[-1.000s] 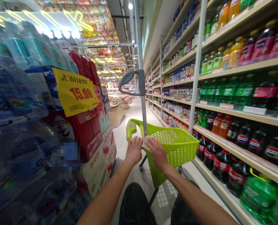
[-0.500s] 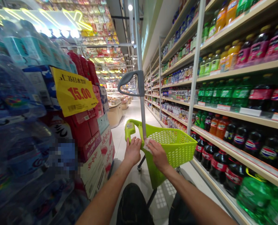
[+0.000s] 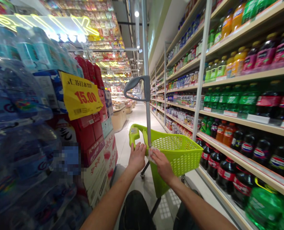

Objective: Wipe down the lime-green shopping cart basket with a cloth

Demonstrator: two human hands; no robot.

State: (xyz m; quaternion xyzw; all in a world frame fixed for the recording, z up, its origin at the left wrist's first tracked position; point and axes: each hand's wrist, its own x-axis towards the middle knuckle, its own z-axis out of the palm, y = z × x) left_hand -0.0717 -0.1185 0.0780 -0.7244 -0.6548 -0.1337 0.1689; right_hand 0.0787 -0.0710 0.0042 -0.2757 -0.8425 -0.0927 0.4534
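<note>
A lime-green shopping basket point(image 3: 183, 155) on dark wheeled legs stands right in front of my knees, with a grey pull handle point(image 3: 147, 88) rising on a metal pole above it. My left hand point(image 3: 137, 158) is closed over the basket's near rim, just below its moulded green grip point(image 3: 134, 132). Close by on the right, my right hand point(image 3: 164, 166) presses a crumpled white tissue point(image 3: 152, 153) against the rim near the foot of the pole. The tissue is partly hidden under the fingers.
Shelves of soda bottles point(image 3: 228, 166) line the right side. Stacked water packs point(image 3: 24, 143) and drink cartons point(image 3: 91, 137) with a yellow price sign point(image 3: 81, 95) crowd the left. A tiled aisle point(image 3: 138, 111) runs ahead past food counters point(image 3: 119, 116).
The view has shifted slightly, so everything sits a little lower and further right. My left hand stays on the rim; the right hand with the tissue has barely moved along it.
</note>
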